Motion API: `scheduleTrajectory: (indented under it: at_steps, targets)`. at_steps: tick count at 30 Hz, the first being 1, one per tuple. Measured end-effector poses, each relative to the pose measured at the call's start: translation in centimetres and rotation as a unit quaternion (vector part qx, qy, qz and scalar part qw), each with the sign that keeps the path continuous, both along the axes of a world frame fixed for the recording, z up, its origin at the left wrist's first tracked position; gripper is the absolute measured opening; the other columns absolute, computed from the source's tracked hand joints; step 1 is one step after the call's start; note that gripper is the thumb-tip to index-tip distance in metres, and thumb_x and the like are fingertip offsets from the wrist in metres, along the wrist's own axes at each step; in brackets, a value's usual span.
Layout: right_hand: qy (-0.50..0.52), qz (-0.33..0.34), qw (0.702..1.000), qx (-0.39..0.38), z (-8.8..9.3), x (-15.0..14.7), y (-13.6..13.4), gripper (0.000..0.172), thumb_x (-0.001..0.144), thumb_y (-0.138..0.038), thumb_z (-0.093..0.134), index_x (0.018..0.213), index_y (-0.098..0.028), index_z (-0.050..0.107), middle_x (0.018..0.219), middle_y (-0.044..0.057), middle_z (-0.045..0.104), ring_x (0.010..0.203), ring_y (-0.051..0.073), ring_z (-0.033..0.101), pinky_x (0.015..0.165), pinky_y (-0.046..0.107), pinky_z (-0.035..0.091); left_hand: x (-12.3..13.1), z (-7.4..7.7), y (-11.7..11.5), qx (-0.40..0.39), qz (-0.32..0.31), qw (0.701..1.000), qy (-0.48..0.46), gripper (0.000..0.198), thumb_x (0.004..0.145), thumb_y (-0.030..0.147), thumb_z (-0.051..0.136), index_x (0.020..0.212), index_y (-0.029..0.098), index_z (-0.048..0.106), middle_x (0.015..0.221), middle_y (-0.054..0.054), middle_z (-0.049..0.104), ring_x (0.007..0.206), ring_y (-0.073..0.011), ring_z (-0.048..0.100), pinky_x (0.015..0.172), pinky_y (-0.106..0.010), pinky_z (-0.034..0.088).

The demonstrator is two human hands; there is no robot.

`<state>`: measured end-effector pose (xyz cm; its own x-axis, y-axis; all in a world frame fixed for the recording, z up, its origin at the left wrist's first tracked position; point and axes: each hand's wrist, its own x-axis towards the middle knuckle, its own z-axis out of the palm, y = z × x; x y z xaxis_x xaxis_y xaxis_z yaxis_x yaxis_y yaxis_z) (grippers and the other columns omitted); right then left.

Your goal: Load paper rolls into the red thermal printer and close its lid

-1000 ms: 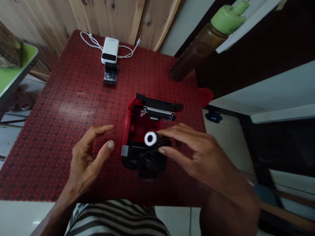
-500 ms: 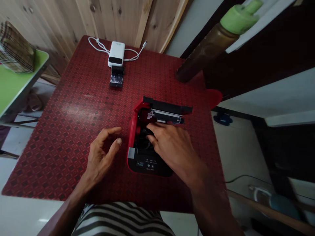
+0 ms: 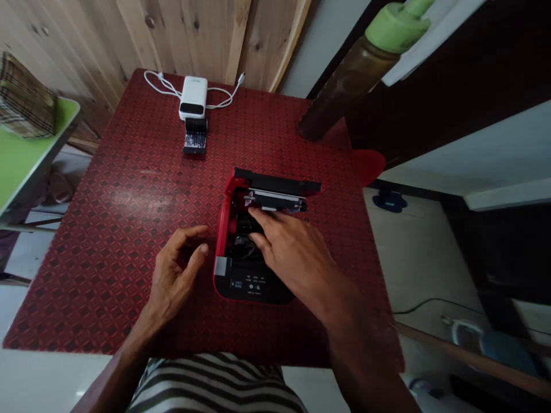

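A small red and black printer (image 3: 247,284) stands on the red patterned table (image 3: 120,195) with its lid (image 3: 278,184) swung up at the far side. My right hand (image 3: 297,258) reaches into its open compartment, fingers stretched out over a dark roll (image 3: 242,246) lying inside; the fingertips are close to the lid's metal bar. My left hand (image 3: 176,269) hovers just left of the printer's red side, fingers apart and slightly curled, holding nothing.
A white power bank (image 3: 193,97) with a white cable (image 3: 161,86) and a small black item (image 3: 195,136) lie at the table's far side. A brown bottle with a green cap (image 3: 344,80) stands far right. A green side table (image 3: 26,149) is on the left.
One second ago my right hand held the roll with its white core above the printer. It has since lowered into the compartment and stays there. My left hand barely moved.
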<state>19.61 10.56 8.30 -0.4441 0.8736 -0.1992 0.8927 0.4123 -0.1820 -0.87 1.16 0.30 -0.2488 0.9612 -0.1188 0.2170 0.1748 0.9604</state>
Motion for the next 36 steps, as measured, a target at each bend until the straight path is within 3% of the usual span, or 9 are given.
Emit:
scheduleTrajectory:
  at_steps: [3,8,11,15,19,23,28,32,36]
  targets:
    - [0.13,0.053,0.989,0.043,0.0,1.8,-1.1,0.049,0.105,0.004,0.058,0.139,-0.021,0.082,0.129,0.009,0.09,0.105,0.025,0.089,0.09,0.039,0.073,-0.2,-0.1,-0.1,0.0,0.005,1.0,-0.002,0.042,0.106,0.054,0.077,0.131,0.021,0.081,0.132,-0.012,0.087,0.12,-0.0305,0.084,0.104,-0.043,0.067]
    - [0.308,0.103,0.94,0.107,1.2,3.8,-2.5,0.032,0.112,-0.005,0.061,0.126,-0.024,0.083,0.122,0.005,0.091,0.113,0.021,0.087,0.104,0.038,0.072,-0.8,0.4,0.4,0.016,0.011,1.0,0.007,0.044,0.107,0.057,0.077,0.134,0.022,0.081,0.133,-0.012,0.086,0.12,-0.0298,0.083,0.104,-0.043,0.066]
    - [0.296,0.112,0.938,0.138,1.5,3.7,-2.6,0.023,0.11,-0.009,0.069,0.126,-0.02,0.082,0.123,0.008,0.09,0.113,0.024,0.085,0.11,0.044,0.07,-0.5,1.3,0.7,0.052,0.008,0.998,0.038,0.041,0.107,0.054,0.078,0.133,0.023,0.082,0.132,-0.011,0.085,0.123,-0.0291,0.081,0.109,-0.044,0.063]
    - [0.253,0.144,0.952,0.094,0.1,3.2,-2.8,0.016,0.105,-0.006,0.076,0.113,-0.019,0.082,0.12,0.009,0.09,0.107,0.025,0.082,0.097,0.044,0.071,0.4,2.2,0.9,0.089,-0.011,0.994,0.068,0.033,0.109,0.045,0.075,0.132,0.023,0.082,0.126,-0.009,0.083,0.116,-0.0264,0.077,0.106,-0.042,0.06]
    - [0.228,0.128,0.963,0.069,-1.3,3.4,-3.1,0.029,0.106,0.002,0.068,0.092,-0.022,0.077,0.103,0.004,0.087,0.093,0.022,0.076,0.092,0.04,0.067,1.0,2.5,1.4,0.11,-0.03,0.991,0.072,0.031,0.11,0.04,0.074,0.135,0.023,0.08,0.127,-0.009,0.081,0.113,-0.0258,0.075,0.104,-0.042,0.06]
    - [0.258,0.113,0.955,0.095,-1.5,3.7,-3.5,0.031,0.108,0.003,0.062,0.095,-0.02,0.078,0.096,0.004,0.082,0.09,0.021,0.072,0.086,0.038,0.065,1.0,3.5,3.0,0.149,-0.03,0.984,0.089,0.035,0.11,0.043,0.076,0.141,0.026,0.077,0.139,-0.01,0.078,0.124,-0.0278,0.074,0.11,-0.045,0.059]
    - [0.295,0.099,0.935,0.171,-0.9,3.6,-4.9,0.027,0.11,-0.001,0.062,0.103,-0.019,0.081,0.102,0.006,0.08,0.093,0.021,0.07,0.087,0.039,0.064,1.2,5.9,6.4,0.236,-0.065,0.956,0.164,0.047,0.115,0.051,0.066,0.159,0.033,0.069,0.164,-0.01,0.067,0.151,-0.0325,0.061,0.12,-0.048,0.057]
    - [0.288,0.095,0.929,0.21,-1.1,3.4,-6.7,0.026,0.109,0.0,0.062,0.107,-0.016,0.082,0.097,0.006,0.079,0.087,0.022,0.068,0.081,0.038,0.063,1.8,7.5,8.2,0.239,-0.122,0.947,0.177,0.044,0.118,0.048,0.06,0.151,0.024,0.076,0.145,-0.011,0.076,0.134,-0.0295,0.071,0.121,-0.045,0.056]
    - [0.252,0.087,0.928,0.262,-1.7,3.0,-7.9,0.026,0.111,-0.001,0.061,0.111,-0.013,0.084,0.097,0.008,0.083,0.085,0.022,0.071,0.078,0.037,0.064,2.1,8.2,7.9,0.212,-0.089,0.96,0.16,0.036,0.118,0.047,0.061,0.136,0.024,0.082,0.123,-0.007,0.083,0.115,-0.0262,0.077,0.11,-0.041,0.06]
